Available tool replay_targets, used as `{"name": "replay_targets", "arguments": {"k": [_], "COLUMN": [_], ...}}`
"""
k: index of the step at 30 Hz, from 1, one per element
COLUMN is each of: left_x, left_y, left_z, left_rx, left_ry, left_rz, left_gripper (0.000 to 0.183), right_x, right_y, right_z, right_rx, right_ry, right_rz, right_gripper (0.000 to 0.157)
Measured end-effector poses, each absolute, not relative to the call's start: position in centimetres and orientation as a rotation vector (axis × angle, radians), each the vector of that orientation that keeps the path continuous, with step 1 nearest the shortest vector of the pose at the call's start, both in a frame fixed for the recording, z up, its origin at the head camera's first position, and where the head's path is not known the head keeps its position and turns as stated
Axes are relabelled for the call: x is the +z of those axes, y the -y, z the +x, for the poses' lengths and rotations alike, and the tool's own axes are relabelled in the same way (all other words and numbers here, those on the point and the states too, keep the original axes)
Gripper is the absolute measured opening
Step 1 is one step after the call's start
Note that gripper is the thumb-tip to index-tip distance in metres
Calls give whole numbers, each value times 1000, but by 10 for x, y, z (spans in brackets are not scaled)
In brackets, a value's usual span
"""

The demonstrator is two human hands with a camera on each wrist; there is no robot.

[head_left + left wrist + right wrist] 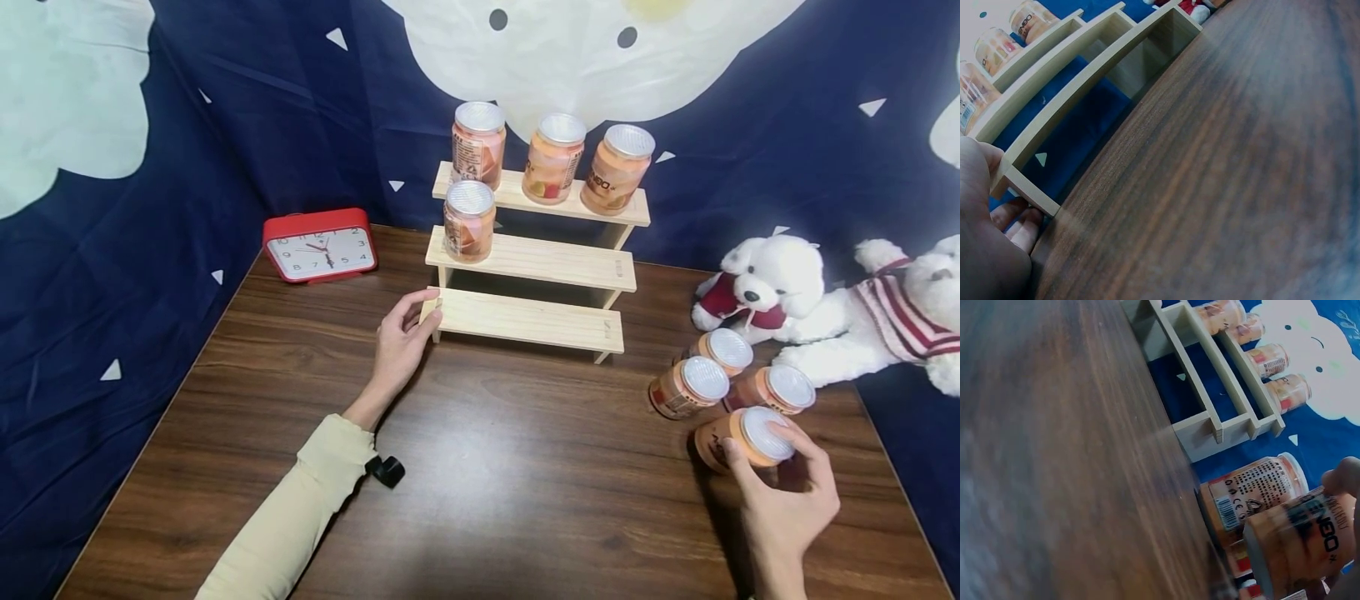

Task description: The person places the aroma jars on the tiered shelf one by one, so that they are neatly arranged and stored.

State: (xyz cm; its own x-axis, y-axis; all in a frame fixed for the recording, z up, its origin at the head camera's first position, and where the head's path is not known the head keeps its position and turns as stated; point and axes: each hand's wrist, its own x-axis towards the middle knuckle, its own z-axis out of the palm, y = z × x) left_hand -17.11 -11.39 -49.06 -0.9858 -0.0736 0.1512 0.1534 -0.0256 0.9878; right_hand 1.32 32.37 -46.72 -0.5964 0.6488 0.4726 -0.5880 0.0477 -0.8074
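Observation:
My left hand (402,340) grips the left end of the lowest step of a three-tier wooden shelf (525,319); in the left wrist view its fingers pass behind the shelf's leg. At the right, my right hand (791,492) holds an orange-labelled can (718,443) near its silver lid, thumb on one side and fingers on the other. The can is slightly tilted, and its base looks raised in the right wrist view. Beside it stand three similar cans, the closest being a can (1250,494) with printed text and a barcode. Another can (469,223) is on the middle step's left end.
Three cans line the top step, including a middle can (553,160). A red alarm clock (321,246) stands left of the shelf. White plush dogs (780,287) lie behind the right-hand cans. A dark blue patterned cloth (300,108) hangs behind the brown wooden table (480,475).

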Motion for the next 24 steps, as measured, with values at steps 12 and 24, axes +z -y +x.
{"name": "replay_targets", "arguments": {"k": [12,24], "left_x": [-491,-492], "left_y": [114,114], "left_z": [-172,-172], "left_rx": [-2137,-2129], "left_ry": [2082,2086], "left_rz": [-74,-67], "left_gripper": [34,33], "right_x": [-420,-384], "right_y": [-305,-288], "right_z": [9,-1], "right_rx": [1675,1623], "right_ry": [1233,1243], "right_rz": [83,172], "right_gripper": [46,46]}}
